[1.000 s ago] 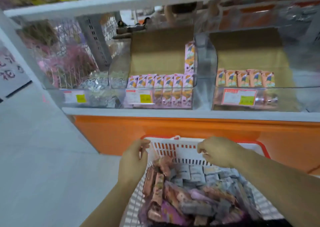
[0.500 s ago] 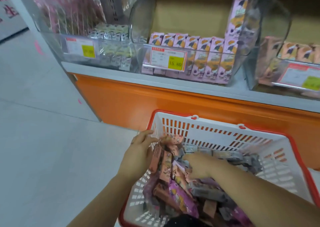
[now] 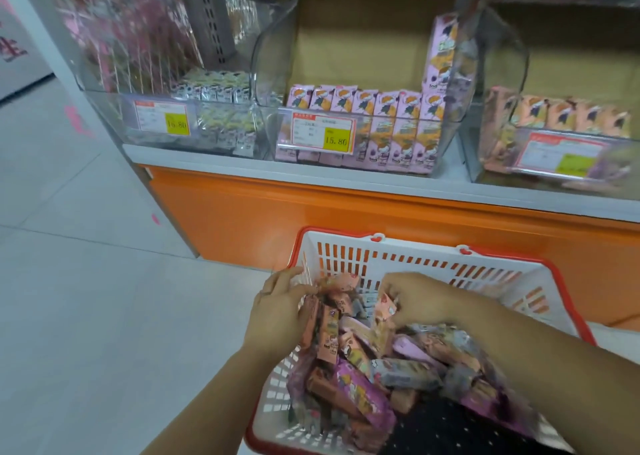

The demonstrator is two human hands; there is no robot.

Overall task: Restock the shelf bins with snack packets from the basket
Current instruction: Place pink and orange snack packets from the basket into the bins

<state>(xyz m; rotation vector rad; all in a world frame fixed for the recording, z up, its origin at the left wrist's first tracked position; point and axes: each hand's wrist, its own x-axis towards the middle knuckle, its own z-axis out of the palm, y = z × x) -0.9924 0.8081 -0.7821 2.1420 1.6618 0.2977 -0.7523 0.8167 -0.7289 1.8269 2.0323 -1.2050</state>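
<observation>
Head view, single frame.

- Left hand (image 3: 277, 316): lower centre, at the left wall of the basket (image 3: 433, 264). Its fingers are curled round a bundle of packets (image 3: 325, 330), peach-orange wrappers standing on end.
- Right hand (image 3: 415, 298): just right of the left hand, inside the basket. Its fingers are bent and pinch the top end of a single peach packet (image 3: 382, 316), which stands tilted above the heap. The two hands are near each other but apart.
- Loose snack packets (image 3: 363, 395): purple, peach and grey wrappers, heaped in the basket beneath both hands.
- Basket: white slotted walls and a red rim, in front of the orange base of the shelf (image 3: 311, 174). Pale tiled floor (image 3: 86, 298) fills the left of the frame.
- Bins on the shelf, clear plastic:
  - Left bin (image 3: 214, 108) holds pale wrappers.
  - Middle bin (image 3: 363, 122) holds a row of upright purple packets, with a taller stack at its right end.
  - Right bin (image 3: 571, 122) holds peach packets.
- Price label (image 3: 322, 135): on the middle bin, reads 15.80.
- Hard to make out:
  - Packets at the basket's right side are smeared by blur.
  - The basket's near end is cut off by the lower edge and partly covered by dark dotted fabric (image 3: 450, 430).
  - The right bin runs off the right edge.
  - The number of packets in the left hand's bundle cannot be told.
</observation>
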